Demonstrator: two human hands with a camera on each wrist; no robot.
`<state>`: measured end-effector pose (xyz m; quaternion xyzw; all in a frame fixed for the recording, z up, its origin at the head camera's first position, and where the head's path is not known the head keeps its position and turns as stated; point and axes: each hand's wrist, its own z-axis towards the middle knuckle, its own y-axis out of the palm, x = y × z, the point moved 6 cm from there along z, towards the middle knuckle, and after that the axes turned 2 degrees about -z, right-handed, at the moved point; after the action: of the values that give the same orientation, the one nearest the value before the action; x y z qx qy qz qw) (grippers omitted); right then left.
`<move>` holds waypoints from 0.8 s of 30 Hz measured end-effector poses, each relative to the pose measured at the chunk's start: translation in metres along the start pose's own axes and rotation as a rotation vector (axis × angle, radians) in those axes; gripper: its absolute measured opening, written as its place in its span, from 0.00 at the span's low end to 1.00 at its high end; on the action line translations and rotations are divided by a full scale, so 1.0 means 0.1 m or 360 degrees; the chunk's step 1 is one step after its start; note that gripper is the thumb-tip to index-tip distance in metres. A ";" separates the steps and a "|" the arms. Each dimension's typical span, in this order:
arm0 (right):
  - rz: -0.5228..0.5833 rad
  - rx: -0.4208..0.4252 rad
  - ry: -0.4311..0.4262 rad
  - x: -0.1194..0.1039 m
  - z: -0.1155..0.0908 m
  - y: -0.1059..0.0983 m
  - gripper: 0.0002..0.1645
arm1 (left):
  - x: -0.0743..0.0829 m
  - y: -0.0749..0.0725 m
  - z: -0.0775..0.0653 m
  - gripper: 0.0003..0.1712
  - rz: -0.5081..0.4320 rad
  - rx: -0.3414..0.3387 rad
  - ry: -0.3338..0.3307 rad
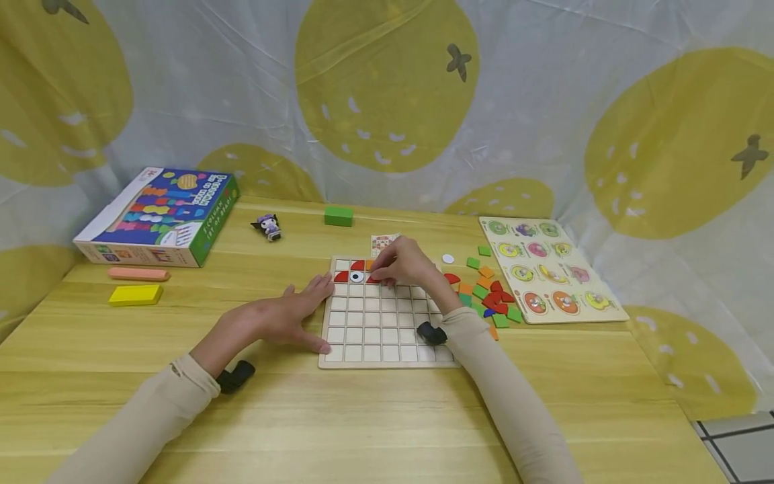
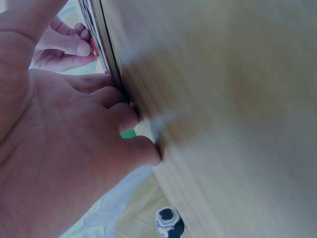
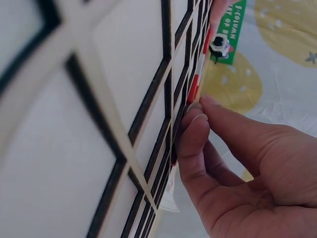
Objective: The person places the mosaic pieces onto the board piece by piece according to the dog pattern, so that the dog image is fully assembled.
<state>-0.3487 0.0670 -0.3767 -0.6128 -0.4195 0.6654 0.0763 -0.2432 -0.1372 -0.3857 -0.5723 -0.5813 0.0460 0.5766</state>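
Note:
A wooden grid board lies on the table. Along its upper rows sit red pieces, a white tile with a black eye dot and a bit of orange. My right hand reaches over the board, thumb and forefinger pinching a red piece at a cell right of the eye tile; the fingertips partly hide it. My left hand lies spread at the board's left side, its fingertips and thumb touching the edge. A small printed card sits behind the board, partly covered by my right hand.
Loose red, green and orange pieces lie right of the board, beside a fruit puzzle board. To the left are a toy box, an orange stick, a yellow block and a figurine. A green block stands behind.

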 end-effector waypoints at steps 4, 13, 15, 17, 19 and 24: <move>-0.0017 -0.0008 -0.0027 0.00 0.00 0.00 0.02 | 0.00 0.01 0.02 0.69 -0.0009 -0.0003 0.0013; -0.0043 0.0035 -0.0126 0.00 -0.07 -0.12 0.05 | -0.02 0.01 0.01 0.69 -0.0032 0.0003 0.0006; -0.0061 0.0083 -0.0163 0.04 -0.13 -0.23 0.07 | -0.02 0.01 0.01 0.69 -0.0032 0.0008 0.0013; -0.0068 0.0122 -0.0189 0.10 -0.19 -0.34 0.09 | -0.02 0.01 0.00 0.69 -0.0026 0.0014 0.0018; -0.0057 0.0164 -0.0179 0.21 -0.25 -0.47 0.10 | -0.01 0.01 0.00 0.68 -0.0023 0.0013 0.0017; -0.0068 0.0268 -0.0088 0.47 -0.37 -0.76 0.13 | 0.00 0.02 0.00 0.68 -0.0029 0.0008 -0.0001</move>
<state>-0.3582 0.1616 -0.3588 -0.5764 -0.3769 0.7132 0.1302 -0.2419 -0.1371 -0.3867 -0.5656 -0.5864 0.0423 0.5783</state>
